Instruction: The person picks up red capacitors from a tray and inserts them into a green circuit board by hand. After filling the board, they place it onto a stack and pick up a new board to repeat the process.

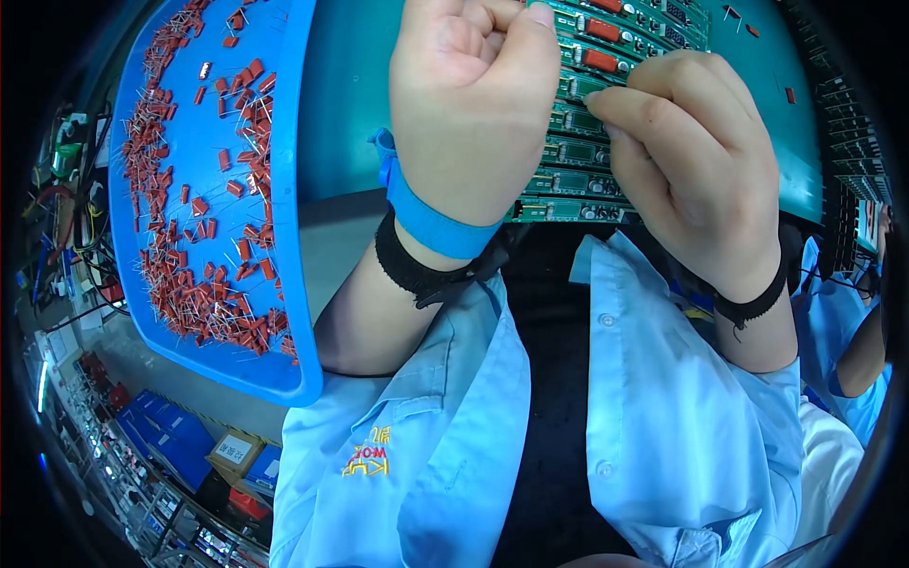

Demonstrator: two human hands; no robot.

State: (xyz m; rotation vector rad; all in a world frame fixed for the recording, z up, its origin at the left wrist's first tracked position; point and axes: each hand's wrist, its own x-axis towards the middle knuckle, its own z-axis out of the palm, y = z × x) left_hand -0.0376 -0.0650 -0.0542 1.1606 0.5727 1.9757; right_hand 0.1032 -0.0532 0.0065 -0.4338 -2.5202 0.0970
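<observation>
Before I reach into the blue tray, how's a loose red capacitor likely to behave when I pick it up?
The red capacitor is probably light, being tiny beside the blue tray. Its boxy body should resist rolling. The thin wire leads look apt to bend, and may snag where capacitors lie heaped.
</observation>
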